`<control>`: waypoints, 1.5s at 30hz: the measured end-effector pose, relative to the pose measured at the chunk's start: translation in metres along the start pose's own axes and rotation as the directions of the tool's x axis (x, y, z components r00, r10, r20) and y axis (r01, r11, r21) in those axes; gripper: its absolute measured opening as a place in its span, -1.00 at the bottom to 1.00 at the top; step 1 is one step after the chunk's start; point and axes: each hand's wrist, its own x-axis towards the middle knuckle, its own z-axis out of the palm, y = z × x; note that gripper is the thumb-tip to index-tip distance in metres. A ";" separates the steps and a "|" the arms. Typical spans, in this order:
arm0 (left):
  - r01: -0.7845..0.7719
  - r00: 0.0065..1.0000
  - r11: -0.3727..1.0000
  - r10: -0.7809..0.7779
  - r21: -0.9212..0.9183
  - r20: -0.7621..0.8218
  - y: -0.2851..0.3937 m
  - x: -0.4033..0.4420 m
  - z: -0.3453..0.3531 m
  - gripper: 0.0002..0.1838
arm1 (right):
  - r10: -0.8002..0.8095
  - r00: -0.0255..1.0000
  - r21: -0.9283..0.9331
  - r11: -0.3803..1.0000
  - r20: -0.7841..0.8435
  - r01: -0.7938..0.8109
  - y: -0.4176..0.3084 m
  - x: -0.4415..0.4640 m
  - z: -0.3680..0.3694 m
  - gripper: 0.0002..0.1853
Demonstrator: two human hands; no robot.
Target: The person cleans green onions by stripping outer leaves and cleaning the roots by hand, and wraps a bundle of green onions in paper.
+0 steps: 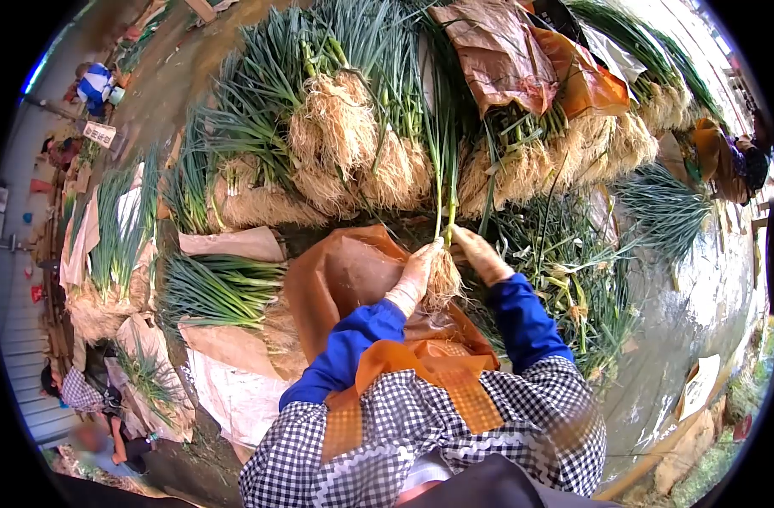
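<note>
i'd pinch low, just above the roots [442, 286], so the scallions [439, 199] don't snap. left hand [415, 274] has its fingers closed round them, between both hands; can't tell if the right hand [480, 254] grips too. they're long, green up top, paler lower down, shaggy tan roots.

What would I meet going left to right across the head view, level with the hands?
Upright green-leaved stalk bundle, flat-lying dark-green stalk bundle, blue-sleeved left hand, pale-rooted green stalks, blue-sleeved right hand, loose green leaf heap, fan-shaped green leafy bundle.
</note>
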 end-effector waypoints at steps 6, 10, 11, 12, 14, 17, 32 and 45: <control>-0.373 0.909 0.887 0.408 0.272 -0.083 0.006 0.010 -0.017 -0.88 | -0.260 0.834 0.005 0.954 -0.486 0.300 0.031 0.029 -0.003 -0.79; -0.070 0.996 0.995 0.066 0.076 0.055 0.031 -0.013 -0.007 -0.81 | -0.416 0.849 -0.672 0.734 -0.327 0.101 -0.013 0.001 0.000 -0.65; 0.092 0.990 0.993 -0.083 -0.079 0.113 0.027 -0.007 -0.007 -0.76 | -0.487 0.869 -0.752 0.605 -0.089 0.261 -0.010 0.005 0.008 -0.62; 0.264 0.959 0.940 -0.230 -0.215 0.168 0.025 -0.003 -0.004 -0.68 | -0.522 0.838 -0.779 0.456 0.156 0.430 -0.015 0.010 0.016 -0.58; 0.106 0.988 0.993 -0.112 0.059 0.108 0.027 -0.001 -0.008 -0.69 | -0.472 0.881 -0.734 0.605 -0.019 0.308 -0.038 0.026 0.014 -0.55; -0.031 0.962 0.999 0.019 0.039 0.274 0.070 -0.038 0.026 -0.88 | -0.584 0.762 -0.789 0.592 -0.279 0.165 -0.083 0.071 -0.023 -0.62; -0.348 0.914 0.938 0.336 0.012 0.228 0.073 -0.039 0.029 -0.84 | -0.418 0.885 -0.625 0.752 -0.205 0.210 -0.118 0.058 -0.081 -0.65; -0.172 0.978 0.982 0.161 0.081 0.134 -0.001 -0.018 0.026 -0.94 | -0.469 0.775 -0.289 0.881 -0.423 0.375 -0.052 0.008 -0.070 -0.77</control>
